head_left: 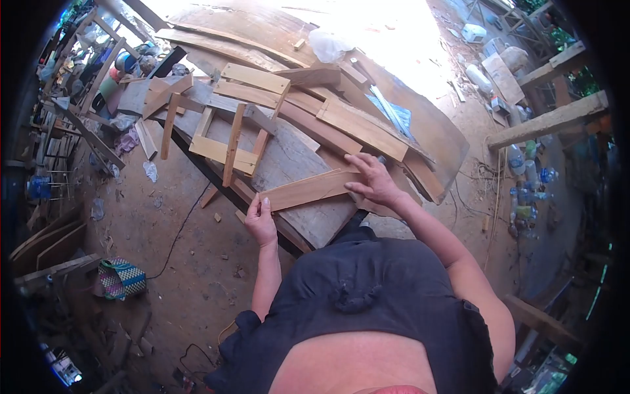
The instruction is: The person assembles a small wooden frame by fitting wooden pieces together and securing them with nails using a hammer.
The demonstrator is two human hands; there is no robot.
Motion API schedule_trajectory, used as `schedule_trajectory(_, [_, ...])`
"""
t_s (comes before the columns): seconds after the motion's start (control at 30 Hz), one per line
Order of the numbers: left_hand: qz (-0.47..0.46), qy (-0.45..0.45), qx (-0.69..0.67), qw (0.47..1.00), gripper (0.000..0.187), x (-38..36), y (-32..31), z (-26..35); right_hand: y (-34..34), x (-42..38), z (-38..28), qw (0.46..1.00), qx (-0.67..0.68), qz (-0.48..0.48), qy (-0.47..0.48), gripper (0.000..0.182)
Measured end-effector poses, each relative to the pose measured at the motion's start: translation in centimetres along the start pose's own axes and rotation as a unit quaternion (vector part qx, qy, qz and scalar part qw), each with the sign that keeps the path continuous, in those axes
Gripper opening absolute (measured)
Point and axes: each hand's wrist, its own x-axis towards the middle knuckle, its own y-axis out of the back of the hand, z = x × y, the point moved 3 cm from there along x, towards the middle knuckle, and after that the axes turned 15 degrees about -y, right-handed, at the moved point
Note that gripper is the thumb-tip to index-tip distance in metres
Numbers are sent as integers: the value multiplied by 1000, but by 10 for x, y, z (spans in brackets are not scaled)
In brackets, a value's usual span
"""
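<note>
A short, flat wooden board (305, 191) lies slantwise in front of me, over the near end of the grey work plank (328, 218). Its left end is pinched between the thumb and fingers of my left hand (261, 223). My right hand (377, 184) spans the other end, thumb at the lower edge and fingers reaching past the upper edge. Just beyond my left hand stands a slatted wooden frame (230, 125) made of pale strips. Longer wooden boards (361, 128) are stacked behind my right hand.
More long planks (223, 46) lie toward the bright far side. A blue and white sheet (394, 111) rests on the boards at right. A woven basket (122, 278) sits on the dirt floor at left. Plastic bottles (525, 184) line the right side near a wooden beam (548, 121).
</note>
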Motion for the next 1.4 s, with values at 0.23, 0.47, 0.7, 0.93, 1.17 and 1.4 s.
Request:
schedule_trajectory(0.23, [7, -34, 25, 999, 30, -1, -1, -3, 39, -11, 109, 937, -199, 157, -240, 68])
schedule_trajectory(0.47, [-9, 4, 83, 996, 32, 1, 1, -3, 37, -7, 150, 942, -217, 163, -197, 70])
schedule_trajectory(0.7, [-6, -76, 152, 985, 28, 3, 5, -15, 75, 1, 146, 953, -142, 252, -85, 30])
schedule_trajectory(0.93, [9, 17, 169, 985, 28, -6, -14, 17, 77, 44, 189, 921, 204, 189, -272, 23])
schedule_trajectory(1.17, [26, 26, 179, 983, 27, -8, -20, 26, 58, 67, 187, 896, 285, 186, -287, 27])
schedule_trajectory(1.4, [27, 26, 227, 973, 25, -8, -22, 28, 67, 22, 145, 978, 27, 103, -178, 25])
